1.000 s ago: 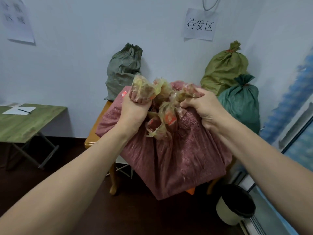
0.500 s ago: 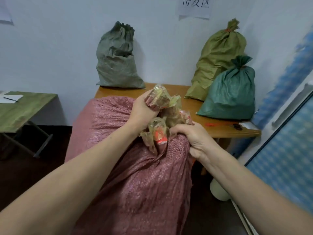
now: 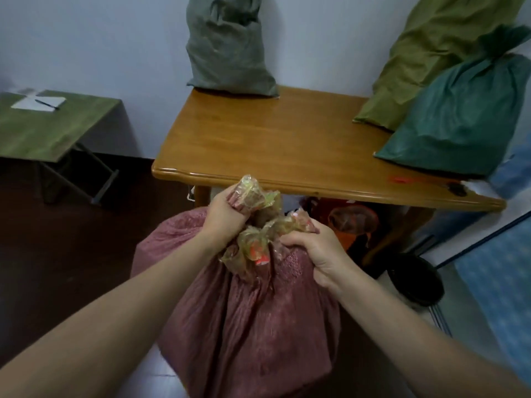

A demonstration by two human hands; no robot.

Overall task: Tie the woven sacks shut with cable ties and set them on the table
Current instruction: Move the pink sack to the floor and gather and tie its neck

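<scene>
Dropped from table height a second ago to well below the table's [image 3: 301,179] front edge now: the pink woven sack [image 3: 253,320], base apparently on or near the floor, though hidden below the frame. Half a second ago, still up against the tabletop edge. Left hand [image 3: 227,222] clamped on a bunch of the sack's mouth with its crinkled clear liner [image 3: 253,196] sticking up out of the fist. Right hand [image 3: 313,248] clenched on the gathered neck on the other side, both grips tight on the sack, neither loosened through the drop. No cable tie seen around the neck. Grey-green sack [image 3: 230,50], olive sack [image 3: 436,53] and teal sack [image 3: 465,116] already on the table. Red cable tie [image 3: 400,179] apparently lying near the table's right front edge. Likely meaning: sack lowered for tying first, lifting onto the table yet to come.
</scene>
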